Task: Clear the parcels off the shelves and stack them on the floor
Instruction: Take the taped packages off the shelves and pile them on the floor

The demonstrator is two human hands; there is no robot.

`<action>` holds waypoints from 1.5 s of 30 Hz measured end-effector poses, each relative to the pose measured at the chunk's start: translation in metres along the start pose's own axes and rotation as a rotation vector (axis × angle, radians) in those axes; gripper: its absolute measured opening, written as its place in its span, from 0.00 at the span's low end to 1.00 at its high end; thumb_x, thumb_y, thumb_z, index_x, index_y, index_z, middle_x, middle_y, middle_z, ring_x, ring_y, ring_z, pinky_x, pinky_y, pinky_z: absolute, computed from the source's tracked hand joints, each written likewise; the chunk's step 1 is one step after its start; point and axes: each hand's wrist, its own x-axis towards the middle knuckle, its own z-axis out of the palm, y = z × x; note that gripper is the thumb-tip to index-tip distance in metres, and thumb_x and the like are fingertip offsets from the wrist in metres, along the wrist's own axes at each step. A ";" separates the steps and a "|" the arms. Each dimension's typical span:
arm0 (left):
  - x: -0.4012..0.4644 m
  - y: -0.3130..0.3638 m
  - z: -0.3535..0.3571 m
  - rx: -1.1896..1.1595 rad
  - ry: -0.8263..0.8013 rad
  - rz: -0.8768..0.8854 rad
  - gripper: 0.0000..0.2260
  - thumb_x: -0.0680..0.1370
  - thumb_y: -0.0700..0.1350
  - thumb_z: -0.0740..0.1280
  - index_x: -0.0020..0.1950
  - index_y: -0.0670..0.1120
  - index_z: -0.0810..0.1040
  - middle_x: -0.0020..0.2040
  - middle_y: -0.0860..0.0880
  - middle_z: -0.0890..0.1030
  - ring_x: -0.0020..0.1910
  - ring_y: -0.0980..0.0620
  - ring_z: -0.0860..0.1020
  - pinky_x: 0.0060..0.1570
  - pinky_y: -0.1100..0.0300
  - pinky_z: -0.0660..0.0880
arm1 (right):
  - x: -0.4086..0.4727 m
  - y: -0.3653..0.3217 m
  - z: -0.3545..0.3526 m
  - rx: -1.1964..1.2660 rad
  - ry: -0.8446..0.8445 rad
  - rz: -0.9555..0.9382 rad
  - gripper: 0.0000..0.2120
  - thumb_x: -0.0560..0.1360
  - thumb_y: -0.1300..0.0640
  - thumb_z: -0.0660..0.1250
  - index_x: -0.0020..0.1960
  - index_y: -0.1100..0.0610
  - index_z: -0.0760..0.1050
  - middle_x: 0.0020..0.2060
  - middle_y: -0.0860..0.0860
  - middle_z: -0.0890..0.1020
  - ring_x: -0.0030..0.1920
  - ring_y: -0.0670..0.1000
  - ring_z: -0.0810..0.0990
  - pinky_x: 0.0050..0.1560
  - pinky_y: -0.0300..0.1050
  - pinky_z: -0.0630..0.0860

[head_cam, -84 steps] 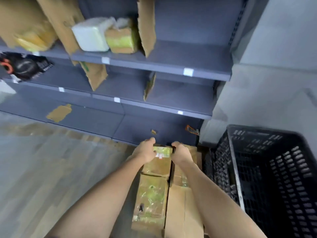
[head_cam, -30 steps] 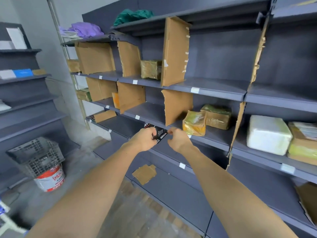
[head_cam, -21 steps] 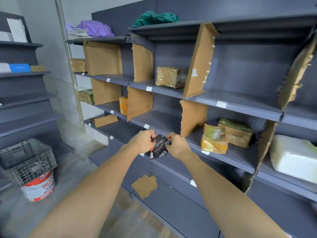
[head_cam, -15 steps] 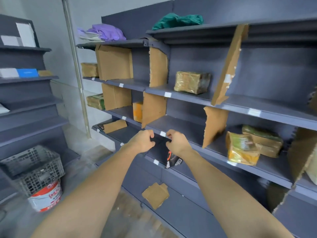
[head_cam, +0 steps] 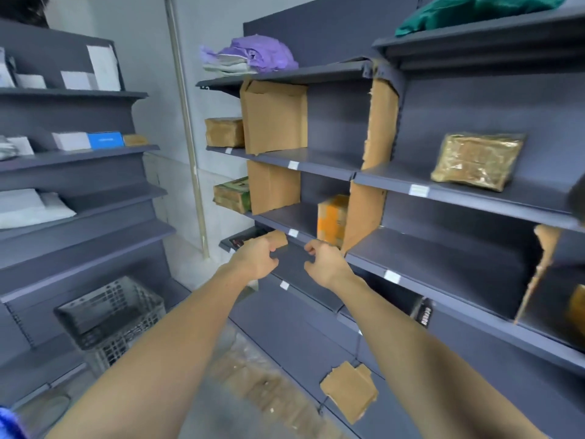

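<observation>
Both arms are out in front of the grey metal shelving unit [head_cam: 443, 191], and neither hand carries anything. The left hand [head_cam: 254, 259] has its fingers loosely curled on empty air, and the right hand [head_cam: 323, 263] shows the same loose, empty grip beside it. Both hover just in front of the shelving unit's lower shelf edge.

So this reads as the reach between parcels: hands free, heading in for the next pick. Nearest to them is the orange cardboard parcel [head_cam: 332, 218], standing on the shelving unit's middle level just above and behind the right hand, tucked against a torn brown cardboard divider [head_cam: 364, 217]. A small brown cardboard piece [head_cam: 278, 238] lies on the shelf right at the left hand's fingertips; whether it is a parcel or a scrap is hard to tell.

Plenty remains on the shelving unit: a gold-brown plastic-wrapped parcel [head_cam: 478, 160] on the upper level to the right, a brown wrapped parcel [head_cam: 224, 132] at the upper left end, and a green-printed wrapped parcel [head_cam: 232, 194] below it.

The next move likely calls for the hands to spread, go in past the shelf lip, and close on either side of the orange parcel without dragging the loose divider along.
</observation>
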 end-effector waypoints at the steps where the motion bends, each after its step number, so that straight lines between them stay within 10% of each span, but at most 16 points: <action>1: 0.013 -0.013 0.001 0.004 -0.012 -0.014 0.12 0.77 0.44 0.67 0.60 0.42 0.76 0.51 0.47 0.80 0.52 0.44 0.78 0.47 0.56 0.75 | 0.017 -0.002 0.008 0.002 0.002 -0.007 0.21 0.78 0.59 0.64 0.70 0.55 0.71 0.65 0.54 0.77 0.63 0.55 0.76 0.63 0.48 0.75; 7: 0.114 -0.095 0.002 0.050 -0.022 -0.056 0.07 0.76 0.44 0.68 0.51 0.43 0.75 0.52 0.45 0.80 0.48 0.44 0.78 0.48 0.53 0.77 | 0.146 -0.009 0.065 0.068 -0.011 -0.044 0.19 0.79 0.60 0.64 0.70 0.56 0.71 0.64 0.55 0.77 0.64 0.56 0.76 0.62 0.48 0.75; 21: 0.326 -0.255 -0.027 0.151 -0.032 -0.176 0.15 0.79 0.47 0.66 0.64 0.44 0.73 0.60 0.43 0.79 0.56 0.42 0.77 0.55 0.53 0.75 | 0.406 -0.060 0.165 0.113 -0.071 -0.063 0.19 0.77 0.60 0.63 0.68 0.56 0.73 0.61 0.56 0.79 0.59 0.59 0.78 0.55 0.50 0.78; 28: 0.420 -0.353 -0.027 0.105 -0.039 -0.120 0.16 0.80 0.47 0.65 0.67 0.45 0.73 0.63 0.44 0.77 0.60 0.44 0.76 0.59 0.54 0.74 | 0.504 -0.084 0.223 0.047 -0.050 -0.010 0.04 0.78 0.61 0.62 0.50 0.55 0.74 0.48 0.57 0.80 0.50 0.58 0.80 0.51 0.48 0.79; 39: 0.592 -0.483 -0.039 -0.043 -0.136 0.114 0.05 0.74 0.44 0.68 0.46 0.49 0.73 0.48 0.48 0.79 0.48 0.47 0.78 0.48 0.54 0.77 | 0.655 -0.160 0.291 0.004 0.202 0.273 0.17 0.74 0.59 0.64 0.62 0.57 0.76 0.57 0.56 0.78 0.57 0.58 0.77 0.55 0.47 0.76; 45: 0.650 -0.500 -0.030 -0.049 -0.156 0.218 0.13 0.78 0.49 0.67 0.61 0.48 0.73 0.51 0.49 0.76 0.50 0.47 0.78 0.44 0.55 0.76 | 0.689 -0.157 0.308 -0.164 0.179 0.469 0.23 0.77 0.53 0.63 0.71 0.57 0.69 0.65 0.57 0.71 0.65 0.60 0.69 0.64 0.51 0.71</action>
